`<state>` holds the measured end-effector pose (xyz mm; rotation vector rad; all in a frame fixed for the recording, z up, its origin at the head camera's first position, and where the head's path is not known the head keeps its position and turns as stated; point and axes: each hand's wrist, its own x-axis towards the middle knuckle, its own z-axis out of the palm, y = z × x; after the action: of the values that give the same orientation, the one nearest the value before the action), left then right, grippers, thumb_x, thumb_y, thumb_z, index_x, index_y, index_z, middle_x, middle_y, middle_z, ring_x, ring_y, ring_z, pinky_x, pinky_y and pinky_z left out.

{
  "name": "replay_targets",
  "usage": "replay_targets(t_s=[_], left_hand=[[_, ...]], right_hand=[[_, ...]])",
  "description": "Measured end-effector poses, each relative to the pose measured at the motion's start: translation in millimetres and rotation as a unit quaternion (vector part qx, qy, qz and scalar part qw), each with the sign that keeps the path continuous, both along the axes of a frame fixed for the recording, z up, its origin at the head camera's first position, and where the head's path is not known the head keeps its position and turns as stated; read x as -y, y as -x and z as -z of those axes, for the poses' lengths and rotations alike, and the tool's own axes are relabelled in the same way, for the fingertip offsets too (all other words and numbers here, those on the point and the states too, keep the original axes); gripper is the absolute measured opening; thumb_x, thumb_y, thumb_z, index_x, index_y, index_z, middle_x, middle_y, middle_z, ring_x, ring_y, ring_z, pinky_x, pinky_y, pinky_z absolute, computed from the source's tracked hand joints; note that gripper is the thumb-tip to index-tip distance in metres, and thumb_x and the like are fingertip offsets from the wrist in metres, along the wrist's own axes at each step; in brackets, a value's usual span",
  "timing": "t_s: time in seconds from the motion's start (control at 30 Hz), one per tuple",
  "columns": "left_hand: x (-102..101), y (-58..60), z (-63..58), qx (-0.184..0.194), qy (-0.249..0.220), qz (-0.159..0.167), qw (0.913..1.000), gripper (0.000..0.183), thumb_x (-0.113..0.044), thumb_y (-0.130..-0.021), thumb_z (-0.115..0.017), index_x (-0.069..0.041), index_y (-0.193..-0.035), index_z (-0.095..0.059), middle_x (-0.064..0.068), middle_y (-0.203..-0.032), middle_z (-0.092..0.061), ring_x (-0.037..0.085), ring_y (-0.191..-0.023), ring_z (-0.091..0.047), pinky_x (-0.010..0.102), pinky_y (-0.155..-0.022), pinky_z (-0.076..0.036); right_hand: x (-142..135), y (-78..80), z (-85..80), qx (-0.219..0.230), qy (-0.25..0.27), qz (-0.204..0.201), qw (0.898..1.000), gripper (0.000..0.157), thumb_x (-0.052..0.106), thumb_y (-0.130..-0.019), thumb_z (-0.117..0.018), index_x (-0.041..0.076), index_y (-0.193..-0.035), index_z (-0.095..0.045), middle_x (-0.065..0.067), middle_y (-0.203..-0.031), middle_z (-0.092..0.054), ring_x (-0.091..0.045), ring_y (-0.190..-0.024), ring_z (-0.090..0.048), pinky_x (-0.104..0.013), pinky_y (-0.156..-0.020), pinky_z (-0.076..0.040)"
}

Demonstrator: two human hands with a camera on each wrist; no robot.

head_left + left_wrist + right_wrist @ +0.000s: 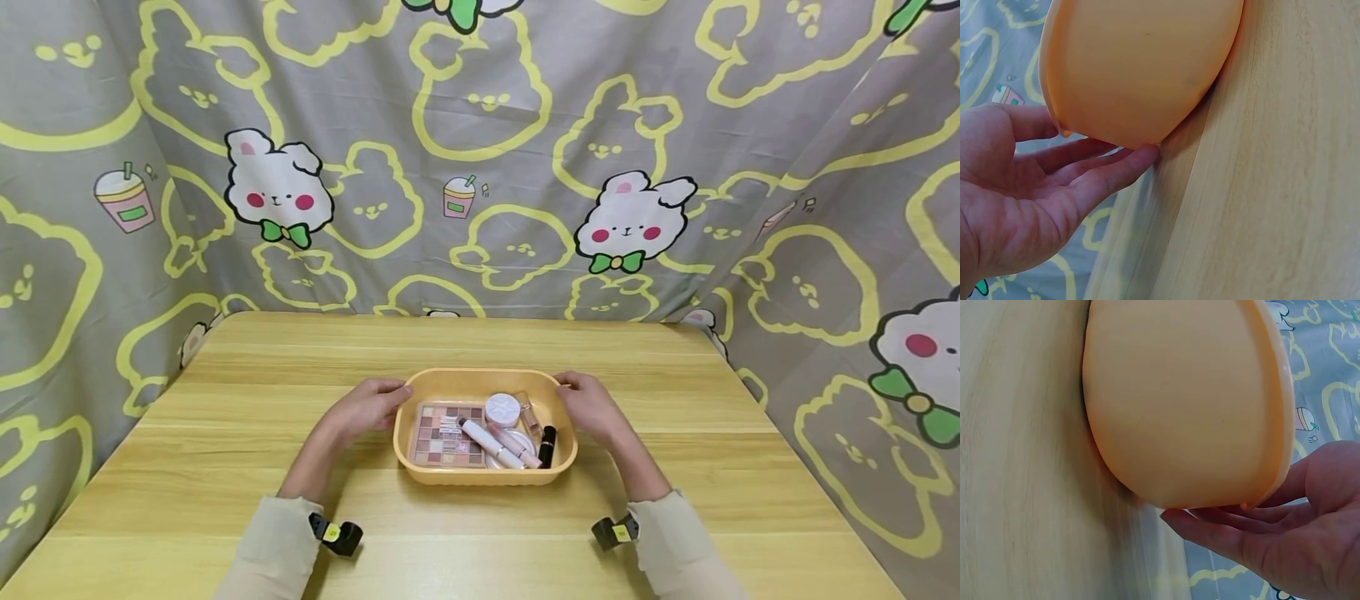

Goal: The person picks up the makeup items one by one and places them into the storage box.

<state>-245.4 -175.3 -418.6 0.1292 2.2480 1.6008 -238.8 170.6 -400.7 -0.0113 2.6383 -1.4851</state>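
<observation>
A shallow orange plastic basket (487,477) is held at both ends. My left hand (367,407) grips its left end, thumb at the rim and fingers under the side in the left wrist view. At the opposite end my right hand (592,407) holds it the same way. Inside lie an eyeshadow palette (431,435) with many small squares, a round white case (502,409), a white tube (487,439), a pinkish tube (521,452), a black lipstick-like tube (548,446) and a clear slim one (529,418). Another round white case is partly hidden beneath the tubes.
The basket is over the middle of a light wooden table (300,350). Grey curtain (525,100) with cartoon rabbits hangs behind the table and along both sides. A small black camera (341,537) is strapped at each wrist over the beige sleeves.
</observation>
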Motion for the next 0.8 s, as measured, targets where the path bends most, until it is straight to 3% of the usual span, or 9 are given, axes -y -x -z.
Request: replay_targets(t_s=[0.3,0.8], left_hand=[[0,-0.8,-0.8,0.0,-0.002,0.0,1.0,0.048,-0.031,-0.1,-0.048,0.003,-0.135,-0.049,0.018,-0.128,-0.056,0.029,-0.116,-0.056,0.043,-0.095,-0.049],[-1,-2.1,-1.5,0.002,-0.004,-0.005,1.0,0.048,-0.029,-0.1,-0.047,0.003,-0.136,-0.048,0.021,-0.131,-0.053,0.031,-0.116,-0.056,0.042,-0.093,-0.05]], right_hand=[[-6,0.4,2.6,0.05,0.041,-0.03,0.997,0.038,0.016,-0.101,-0.039,-0.001,-0.133,-0.05,-0.022,-0.118,-0.06,-0.029,-0.098,-0.064,-0.036,-0.075,-0.056],[-11,1.4,5.5,0.065,0.063,-0.052,0.995,0.041,0.017,-0.102,-0.037,-0.002,-0.138,-0.044,-0.025,-0.12,-0.058,-0.032,-0.1,-0.064,-0.039,-0.074,-0.057]])
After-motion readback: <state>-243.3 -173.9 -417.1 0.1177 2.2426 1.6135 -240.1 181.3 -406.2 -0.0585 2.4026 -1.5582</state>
